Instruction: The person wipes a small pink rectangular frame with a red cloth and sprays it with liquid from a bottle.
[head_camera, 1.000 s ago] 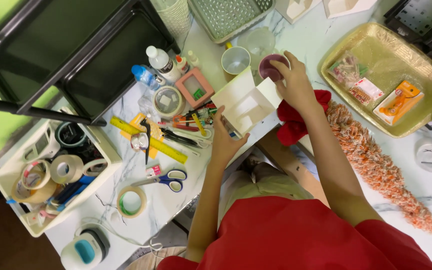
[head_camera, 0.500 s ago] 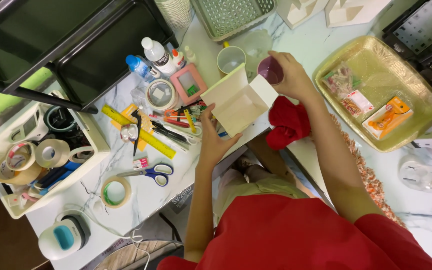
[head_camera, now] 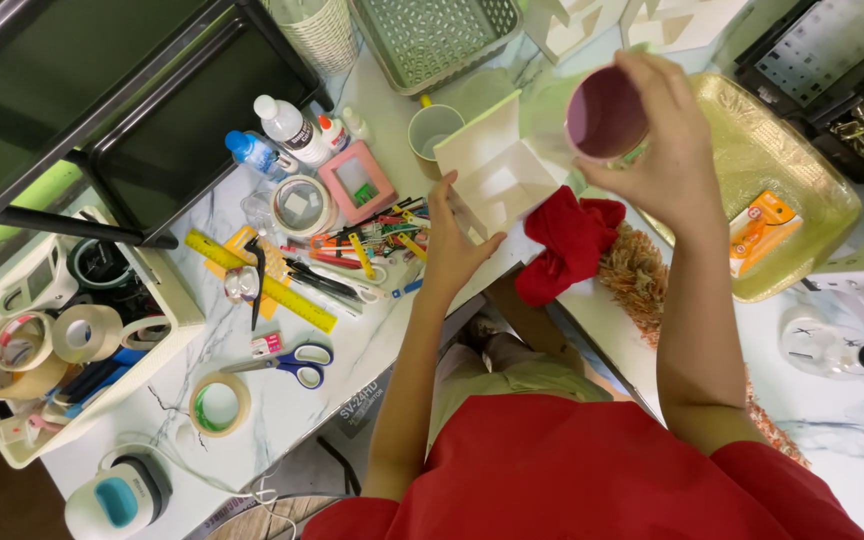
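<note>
My left hand (head_camera: 452, 245) grips the near edge of a small open white cardboard box (head_camera: 497, 170) and holds it tilted up over the marble table (head_camera: 372, 340). My right hand (head_camera: 652, 140) holds a round purple cup (head_camera: 607, 112) beside the box's right side, its open mouth facing me. A crumpled red cloth (head_camera: 572, 245) lies just below the box, between my two arms. Whether anything is in the cup cannot be made out.
Pens, a yellow ruler (head_camera: 262, 282), blue-handled scissors (head_camera: 292, 362), tape rolls (head_camera: 217, 405), bottles (head_camera: 287, 125) and a pink tin (head_camera: 352, 182) crowd the left. A white bin of tapes (head_camera: 52, 350) sits far left, a gold tray (head_camera: 782, 170) right, a green basket (head_camera: 437, 35) behind.
My right hand has lifted the purple cup up and towards me, to the right of the box. My left hand still holds the box, now tipped more upright. The view has shifted closer.
</note>
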